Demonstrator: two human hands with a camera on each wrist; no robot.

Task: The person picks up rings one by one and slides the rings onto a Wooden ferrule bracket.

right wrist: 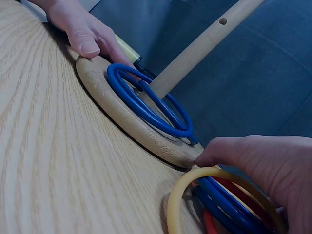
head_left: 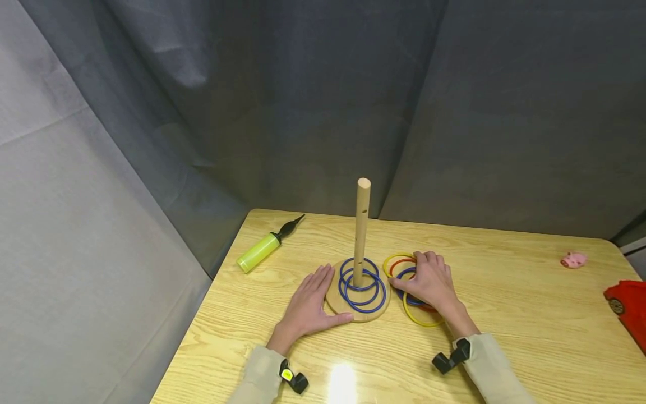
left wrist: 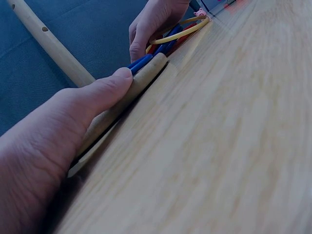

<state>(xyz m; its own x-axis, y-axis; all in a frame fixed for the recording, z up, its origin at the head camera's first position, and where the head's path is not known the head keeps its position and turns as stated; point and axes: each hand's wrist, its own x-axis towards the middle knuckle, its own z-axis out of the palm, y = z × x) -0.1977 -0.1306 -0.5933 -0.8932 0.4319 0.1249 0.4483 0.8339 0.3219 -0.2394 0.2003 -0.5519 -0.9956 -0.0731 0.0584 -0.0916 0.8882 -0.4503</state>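
Note:
A wooden peg stands upright on a round wooden base, with several blue rings stacked around it. My left hand lies flat on the table, and its thumb presses against the base rim. Just right of the base, my right hand sits on a loose pile of yellow, red and blue rings. Its fingers curl over a blue ring and its thumb lies by the yellow ring. The palm hides most of the pile.
A yellow-green hand pump lies at the back left of the wooden table. A small pink pig toy and a red object sit at the far right. Grey curtains hang behind the table.

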